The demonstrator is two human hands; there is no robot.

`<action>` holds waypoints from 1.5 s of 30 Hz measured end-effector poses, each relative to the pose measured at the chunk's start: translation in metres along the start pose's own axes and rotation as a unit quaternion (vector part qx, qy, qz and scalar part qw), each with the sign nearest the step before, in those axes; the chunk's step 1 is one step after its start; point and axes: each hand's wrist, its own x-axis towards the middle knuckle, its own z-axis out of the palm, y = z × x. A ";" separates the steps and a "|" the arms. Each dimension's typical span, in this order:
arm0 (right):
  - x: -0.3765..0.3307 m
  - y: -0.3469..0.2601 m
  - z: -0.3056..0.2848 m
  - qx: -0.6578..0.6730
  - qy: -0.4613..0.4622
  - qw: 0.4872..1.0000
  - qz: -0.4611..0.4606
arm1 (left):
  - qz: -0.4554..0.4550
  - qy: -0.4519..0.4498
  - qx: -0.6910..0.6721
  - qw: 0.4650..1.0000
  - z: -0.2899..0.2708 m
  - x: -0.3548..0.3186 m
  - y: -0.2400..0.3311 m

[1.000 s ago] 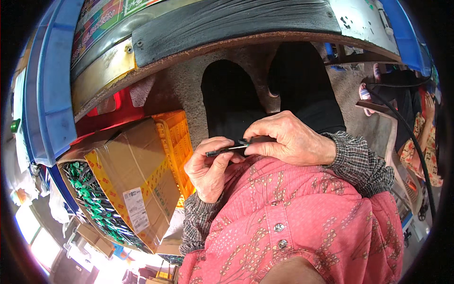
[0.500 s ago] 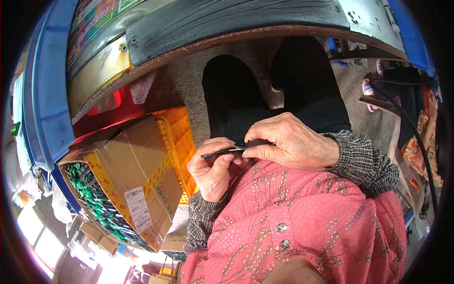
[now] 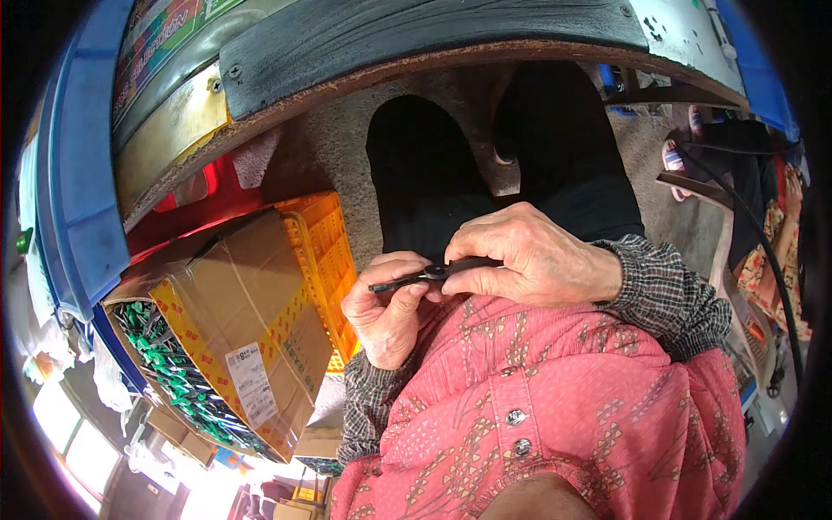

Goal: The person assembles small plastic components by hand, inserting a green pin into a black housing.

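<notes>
My left hand (image 3: 388,314) and my right hand (image 3: 536,258) meet in front of my waist, above my lap. Between them is a slim black hand tool (image 3: 436,272) with a round joint at its middle. The left thumb and fingers pinch one end, which juts out past them to the left. My right thumb and forefinger grip the other end, mostly covered by the hand. I cannot make out exactly what kind of tool it is.
To the left stands an open cardboard box (image 3: 253,295) packed with many green-and-black pieces (image 3: 178,364). Behind it are an orange plastic crate (image 3: 322,251) and a red container (image 3: 221,195). A worn bench edge (image 3: 416,65) crosses ahead of my knees. Another person's arm (image 3: 787,243) shows at far right.
The tool has turned slightly in my fingers: its round dark joint now shows where a bright sliver was visible. Both hands keep their grip in nearly the same place.
</notes>
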 end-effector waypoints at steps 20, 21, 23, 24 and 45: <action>0.000 0.002 -0.003 0.006 -0.029 0.999 0.037 | -0.066 -0.001 0.131 0.989 0.004 0.001 0.021; 0.000 0.004 -0.002 0.017 -0.018 0.999 0.022 | -0.030 -0.020 0.174 0.984 0.001 0.002 0.017; -0.001 0.007 0.001 0.027 -0.007 1.000 0.007 | 0.006 -0.037 0.216 0.976 0.001 0.002 0.016; 0.000 0.008 0.002 0.032 0.006 0.999 -0.011 | -0.029 -0.031 0.206 0.978 0.002 0.000 0.018; -0.006 0.005 -0.002 0.020 0.029 0.999 0.013 | -0.036 -0.011 0.200 0.979 0.013 0.001 0.025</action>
